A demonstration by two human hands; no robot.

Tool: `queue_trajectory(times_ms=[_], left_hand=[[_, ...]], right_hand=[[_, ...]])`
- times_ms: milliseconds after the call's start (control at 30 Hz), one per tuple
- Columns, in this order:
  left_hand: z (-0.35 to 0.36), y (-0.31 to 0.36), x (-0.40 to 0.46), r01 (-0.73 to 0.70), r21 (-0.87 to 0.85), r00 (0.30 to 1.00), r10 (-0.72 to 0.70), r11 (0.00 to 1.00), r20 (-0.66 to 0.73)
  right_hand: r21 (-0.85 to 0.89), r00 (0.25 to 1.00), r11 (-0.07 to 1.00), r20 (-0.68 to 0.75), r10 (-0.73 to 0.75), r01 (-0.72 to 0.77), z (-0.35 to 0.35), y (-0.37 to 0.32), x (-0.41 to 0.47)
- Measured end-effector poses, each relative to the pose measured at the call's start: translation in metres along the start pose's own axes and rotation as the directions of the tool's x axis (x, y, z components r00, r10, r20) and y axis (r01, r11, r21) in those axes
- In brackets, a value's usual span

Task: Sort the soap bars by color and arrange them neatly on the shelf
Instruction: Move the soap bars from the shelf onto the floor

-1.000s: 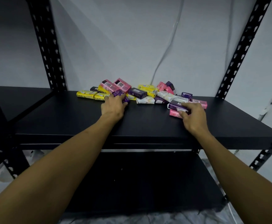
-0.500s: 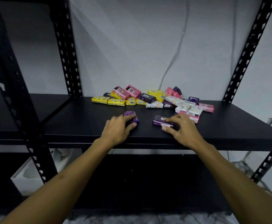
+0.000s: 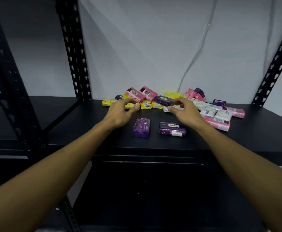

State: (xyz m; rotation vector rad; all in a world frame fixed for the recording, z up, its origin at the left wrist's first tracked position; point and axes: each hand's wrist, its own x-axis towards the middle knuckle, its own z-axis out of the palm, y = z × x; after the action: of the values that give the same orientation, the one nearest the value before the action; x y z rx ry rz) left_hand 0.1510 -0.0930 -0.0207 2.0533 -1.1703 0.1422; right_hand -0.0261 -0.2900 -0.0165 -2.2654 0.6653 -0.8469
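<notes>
Fingers of the left hand (image 3: 120,113) and right hand (image 3: 183,111) hang loosely curled, holding nothing, above two purple soap bars (image 3: 142,127) (image 3: 172,129) near the shelf (image 3: 86,131) front; the mixed pile (image 3: 153,99) lies farther back.

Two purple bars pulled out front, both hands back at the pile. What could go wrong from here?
1. The pink bars lie stacked on the yellow bars; pulling from beneath may topple them.
2. The left hand and right hand reach in close together and could knock neighbours.
3. The two purple bars face different ways, so the row may end up untidy.
</notes>
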Motion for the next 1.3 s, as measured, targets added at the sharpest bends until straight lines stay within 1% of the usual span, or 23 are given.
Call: queue_trajectory(times_ms=[67,133,200,233,300,400,567,700,767,833,900,967,1000,1033,1067,1167,1233,1300], left_hand=[[0.007,-0.013,0.032,0.040,0.068,0.999,-0.038,0.997,-0.023],[0.016,-0.020,0.057,0.096,0.124,0.995,-0.090,0.988,-0.050],[0.028,-0.029,0.074,0.103,0.165,0.992,-0.089,0.981,-0.092],[0.034,-0.032,0.079,0.084,0.201,0.993,-0.064,0.976,-0.104],[0.046,-0.043,0.090,0.028,0.276,0.998,-0.012,0.961,-0.058],[0.048,-0.053,0.102,-0.030,0.335,0.999,0.020,0.942,0.032],[0.039,-0.049,0.098,-0.091,0.390,0.994,0.108,0.916,-0.022],[0.033,-0.037,0.085,-0.105,0.361,0.992,0.123,0.927,-0.026],[0.030,-0.031,0.074,-0.086,0.372,0.994,0.106,0.924,-0.034],[0.023,-0.022,0.060,-0.058,0.348,0.991,0.096,0.936,-0.094],[0.016,-0.010,0.040,-0.054,0.241,0.979,0.099,0.969,-0.179],[0.011,0.007,0.014,-0.071,0.071,0.972,0.085,0.995,-0.218],[0.010,0.015,0.001,-0.079,0.025,0.976,0.082,0.997,-0.200],[0.009,0.023,-0.011,-0.089,0.014,0.982,0.090,0.996,-0.164],[0.009,0.030,-0.021,-0.096,0.021,0.988,0.098,0.995,-0.123],[0.008,0.049,-0.039,-0.063,0.094,0.998,0.061,0.994,0.022],[0.007,0.059,-0.041,-0.016,0.187,0.994,-0.004,0.982,0.106],[0.007,0.067,-0.040,0.035,0.227,0.983,-0.075,0.973,0.170]], right_hand=[[-0.043,1.000,0.999,0.015,0.000,0.000,0.005,0.008,0.023],[-0.037,1.000,0.999,0.028,0.000,0.001,0.011,0.018,0.042],[-0.042,1.000,0.999,-0.006,0.001,-0.002,0.019,0.032,0.053],[-0.064,0.999,0.998,-0.035,-0.019,0.017,0.024,0.043,0.058],[-0.082,0.993,0.995,-0.090,-0.070,0.063,0.034,0.063,0.069],[-0.003,0.985,0.997,-0.157,-0.073,0.074,0.033,0.051,0.067],[0.059,0.981,0.997,-0.187,-0.047,0.059,0.025,0.045,0.052],[0.173,0.983,0.985,-0.183,0.017,0.015,0.013,0.037,0.030],[0.276,0.981,0.961,-0.185,0.053,0.000,0.005,0.028,0.010],[0.397,0.981,0.918,-0.179,0.081,-0.004,-0.004,0.021,-0.015],[0.520,0.983,0.854,-0.170,0.075,0.024,-0.015,0.016,-0.042],[0.637,0.989,0.769,-0.142,0.050,0.052,-0.024,0.014,-0.065],[0.672,0.992,0.738,-0.120,0.032,0.057,-0.027,0.014,-0.073],[0.686,0.996,0.726,-0.087,0.015,0.049,-0.029,0.014,-0.080],[0.676,0.999,0.736,-0.047,-0.007,0.037,-0.031,0.014,-0.084],[0.554,0.996,0.832,0.089,-0.030,-0.024,-0.034,0.012,-0.087],[0.441,0.988,0.897,0.149,-0.027,-0.042,-0.033,0.008,-0.086],[0.330,0.977,0.943,0.210,-0.035,-0.037,-0.033,0.003,-0.082]])
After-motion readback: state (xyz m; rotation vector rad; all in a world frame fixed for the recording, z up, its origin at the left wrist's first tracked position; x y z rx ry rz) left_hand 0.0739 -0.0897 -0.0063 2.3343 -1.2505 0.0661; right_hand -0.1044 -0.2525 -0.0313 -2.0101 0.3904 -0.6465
